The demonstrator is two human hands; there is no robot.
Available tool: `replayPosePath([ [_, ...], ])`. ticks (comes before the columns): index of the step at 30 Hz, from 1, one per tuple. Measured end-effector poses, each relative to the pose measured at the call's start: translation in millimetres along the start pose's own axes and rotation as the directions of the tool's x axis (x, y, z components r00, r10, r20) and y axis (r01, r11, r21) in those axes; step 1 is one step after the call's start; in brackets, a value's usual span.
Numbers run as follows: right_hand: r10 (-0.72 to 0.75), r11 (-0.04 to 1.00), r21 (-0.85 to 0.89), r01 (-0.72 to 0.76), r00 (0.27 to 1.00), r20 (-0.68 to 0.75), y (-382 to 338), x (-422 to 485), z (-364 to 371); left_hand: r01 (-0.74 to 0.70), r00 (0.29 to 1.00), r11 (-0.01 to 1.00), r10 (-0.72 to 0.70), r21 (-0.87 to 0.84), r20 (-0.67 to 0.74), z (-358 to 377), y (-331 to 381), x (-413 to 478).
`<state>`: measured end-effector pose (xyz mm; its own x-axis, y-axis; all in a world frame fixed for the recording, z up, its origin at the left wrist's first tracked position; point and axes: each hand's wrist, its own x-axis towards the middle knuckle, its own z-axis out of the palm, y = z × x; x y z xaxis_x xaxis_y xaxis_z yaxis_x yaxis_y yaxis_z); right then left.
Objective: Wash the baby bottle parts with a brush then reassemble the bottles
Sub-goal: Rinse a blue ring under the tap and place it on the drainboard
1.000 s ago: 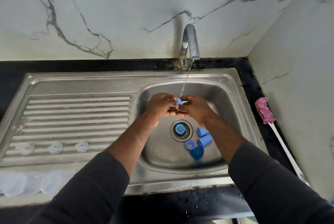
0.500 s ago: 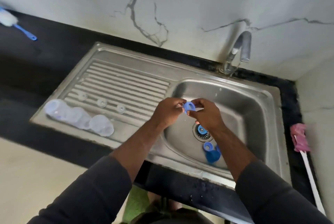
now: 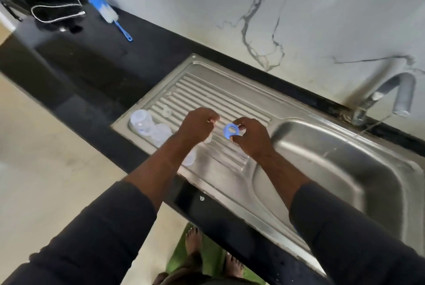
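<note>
Blue screw ring (image 3: 231,131): my right hand (image 3: 251,140) pinches it at the rim between thumb and fingertips, the other fingers curled in; the ring is clear of every surface, above the ribbed drainboard (image 3: 230,98) of the stainless steel sink (image 3: 345,158), with its opening turned up towards me. My left hand (image 3: 197,127) hangs just beside the ring without touching it; its fingers are curled towards the thumb, and I cannot tell whether they grip a small clear part or nothing.

Clear bottles (image 3: 149,127) lie on their sides at the left end of the drainboard, touching one another; a further clear bottle (image 3: 190,158) shows partly under my left forearm; a small clear nipple (image 3: 165,111) sits on the ribs just behind the bottles.

Bottle brush (image 3: 108,13), white bristles and blue handle: it lies on the black countertop (image 3: 92,66), well apart from the sink, near the marble wall (image 3: 207,9). The tap (image 3: 395,94) stands behind the basin; a thin stream of water falls from the spout. My bare feet stand on a green mat (image 3: 207,259).
</note>
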<state>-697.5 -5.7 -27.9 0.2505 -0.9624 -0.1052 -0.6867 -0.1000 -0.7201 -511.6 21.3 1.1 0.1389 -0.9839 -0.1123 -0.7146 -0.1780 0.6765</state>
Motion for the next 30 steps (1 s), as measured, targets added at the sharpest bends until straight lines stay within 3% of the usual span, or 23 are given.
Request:
replayPosePath([
  [3,0.022,0.997,-0.071,-0.023,1.000,-0.004,-12,24,17,0.016,0.999,0.998,-0.018,0.055,0.028,-20,-24,27],
  [16,0.098,0.964,-0.249,-0.094,0.995,0.001,-31,72,65,-0.025,0.989,1.000,0.027,-0.015,0.143,-45,-51,76],
  [25,0.152,0.980,-0.117,-0.163,0.983,-0.098,0,46,45,-0.077,0.986,0.996,0.069,0.049,0.149,-25,-14,83],
  [30,0.221,0.974,-0.013,-0.228,0.956,-0.192,32,4,6,-0.181,0.953,0.983,0.165,0.042,0.255,28,42,57],
])
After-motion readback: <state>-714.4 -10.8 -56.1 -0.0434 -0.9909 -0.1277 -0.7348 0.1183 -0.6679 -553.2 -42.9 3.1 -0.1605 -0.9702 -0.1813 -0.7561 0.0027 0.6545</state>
